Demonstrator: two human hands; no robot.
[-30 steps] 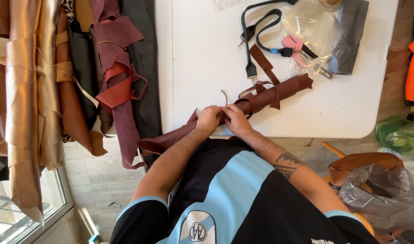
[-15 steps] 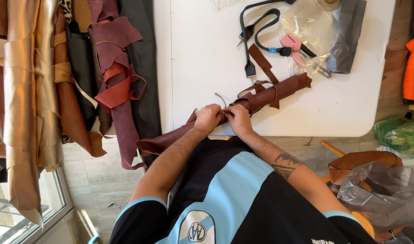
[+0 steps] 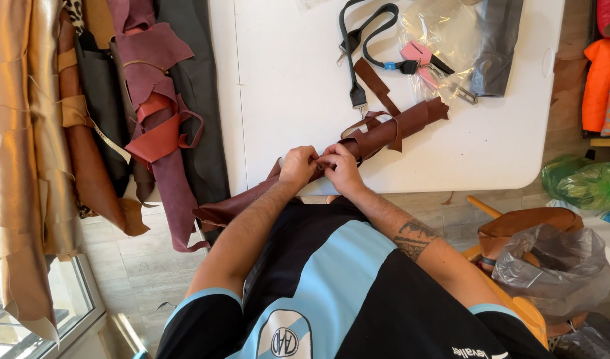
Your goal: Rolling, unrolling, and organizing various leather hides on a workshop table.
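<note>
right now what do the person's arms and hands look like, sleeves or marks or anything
Both forearms are bare, with no gloves, rings or watch visible on the left hand or the right hand. The right forearm bears a dark tattoo below the elbow. The short sleeves are black with a light blue edge, part of a black shirt with a light blue stripe and a round badge.

Clear plastic bag [image 3: 451,36], crumpled, at the far right of the white table [image 3: 285,80], holding a pink flat tag [image 3: 417,53]. Grey translucent plastic bag [image 3: 551,266], near right, beside the table. Green plastic bag [image 3: 584,183], at the right edge. No signs or screens.
</note>
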